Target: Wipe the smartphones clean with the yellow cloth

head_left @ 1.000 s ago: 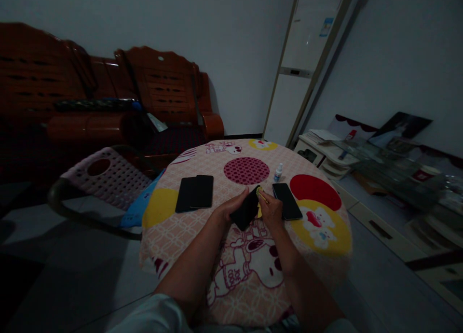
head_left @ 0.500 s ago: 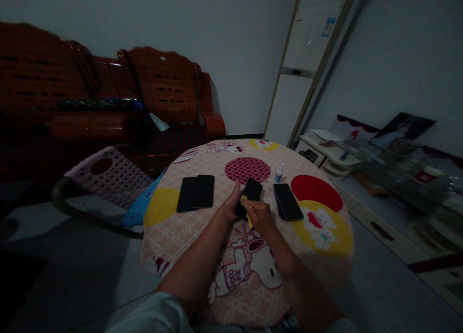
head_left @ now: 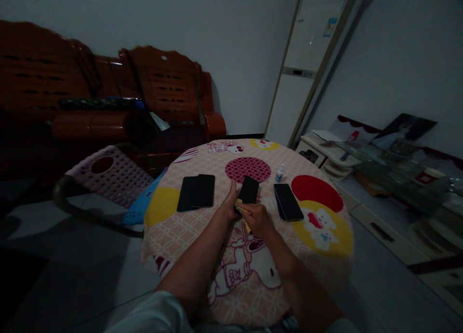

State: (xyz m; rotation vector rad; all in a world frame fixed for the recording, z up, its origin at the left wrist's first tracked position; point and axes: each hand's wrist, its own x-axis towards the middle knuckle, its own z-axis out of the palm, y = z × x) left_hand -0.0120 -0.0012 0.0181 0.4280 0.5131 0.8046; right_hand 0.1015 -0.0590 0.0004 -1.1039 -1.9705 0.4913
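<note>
Table: I'm at a round table [head_left: 202,256] with a cartoon cloth, pink grid with yellow and red circles on it.
Right hand: my right hand [head_left: 255,218] is pinched on a yellow cloth [head_left: 241,208], pressed against the lower end of the phone.
Left hand: my left hand [head_left: 230,205] is wrapped round the phone's left edge, thumb up along its side. Both hands are close together, basically touching.
Phone: the phone [head_left: 249,189] is dark, tilted up off the table, over the middle of it, just near the maroon dotted circle.
Right of that: another phone [head_left: 288,201] lies flat, near the red circle, apart from my hands.
Left of that: two phones [head_left: 197,192] lie flat, overlapping each other.
Bottle: a small white bottle [head_left: 279,173] stands upright just beyond the right-side phone.
Further out: a pink plastic chair [head_left: 108,176] sits left of the table, and a red-brown wooden sofa [head_left: 159,91] is against the wall. Pretty dim in here, tbh.
</note>
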